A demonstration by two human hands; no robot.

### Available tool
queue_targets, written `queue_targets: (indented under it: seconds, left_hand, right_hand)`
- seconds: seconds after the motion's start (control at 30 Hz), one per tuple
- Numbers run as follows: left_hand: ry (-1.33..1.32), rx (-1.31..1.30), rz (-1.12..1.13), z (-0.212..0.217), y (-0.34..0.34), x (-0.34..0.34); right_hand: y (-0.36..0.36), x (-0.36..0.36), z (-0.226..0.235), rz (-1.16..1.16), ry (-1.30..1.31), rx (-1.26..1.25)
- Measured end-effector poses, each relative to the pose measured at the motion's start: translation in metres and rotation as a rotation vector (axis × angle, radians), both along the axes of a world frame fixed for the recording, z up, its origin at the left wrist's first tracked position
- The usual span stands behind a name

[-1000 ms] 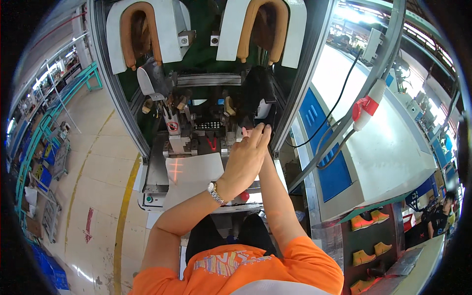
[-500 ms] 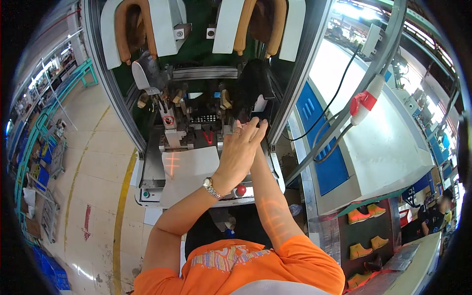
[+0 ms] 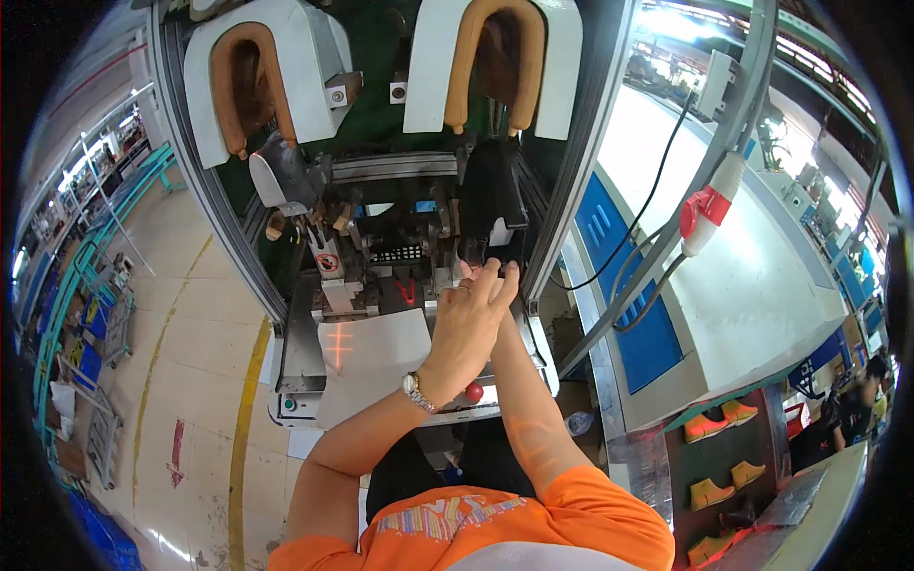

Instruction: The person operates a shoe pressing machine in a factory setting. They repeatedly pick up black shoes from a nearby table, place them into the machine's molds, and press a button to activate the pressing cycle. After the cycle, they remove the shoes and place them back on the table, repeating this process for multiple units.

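Note:
My left hand (image 3: pixel 466 328), with a watch on its wrist, reaches across to the right side of the machine. Its fingers are bent and drawn together at the lower end of a black piece (image 3: pixel 491 186), which looks like a shoe upper draped over the right-hand form. What the fingertips hold is hidden. Just behind it, my right hand (image 3: pixel 468 270) is mostly covered, with only a bit of fingertip showing. The left-hand form (image 3: pixel 276 181) has a pale pad. A white sheet (image 3: pixel 371 366) lies on the machine's front ledge, with a red light cross on it.
Above hang two white holders with brown U-shaped pads (image 3: pixel 252 43). Metal posts (image 3: pixel 214 190) flank the machine. A red button (image 3: pixel 473 392) sits on the front edge. On the right are a white cabinet (image 3: pixel 733 324), a red-and-white plug (image 3: pixel 709 209) and a rack with yellow-orange shoe pieces (image 3: pixel 709 493).
The machine and my hands sit slightly lower in the picture, as the view has tilted up. Both hands stay at the same spot by the black piece, with little visible finger movement.

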State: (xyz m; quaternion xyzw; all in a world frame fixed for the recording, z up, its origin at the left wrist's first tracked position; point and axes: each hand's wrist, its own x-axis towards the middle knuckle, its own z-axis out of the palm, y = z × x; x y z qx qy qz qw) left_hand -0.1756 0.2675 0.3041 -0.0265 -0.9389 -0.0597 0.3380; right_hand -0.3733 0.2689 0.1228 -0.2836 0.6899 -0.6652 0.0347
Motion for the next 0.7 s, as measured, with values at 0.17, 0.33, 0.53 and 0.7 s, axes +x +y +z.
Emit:
queue_targets:
  seconds: [0.17,0.33,0.53,0.7]
  left_hand:
    - [0.015,0.065,-0.099,0.001,-0.005,0.005]
    - [0.089,0.274,-0.341,-0.013,-0.022,0.037]
    - [0.039,0.601,-0.241,-0.101,-0.073,0.077]
    - [-0.001,0.715,-0.218,-0.135,-0.075,0.092]
  right_hand:
    - [0.003,0.003,0.016,0.138,-0.176,-0.321]
    - [0.055,0.029,0.020,-0.061,-0.439,-0.523]
    - [0.212,0.048,-0.132,-0.537,-0.269,0.645]
    - [0.208,0.052,-0.146,-0.499,-0.236,0.643]
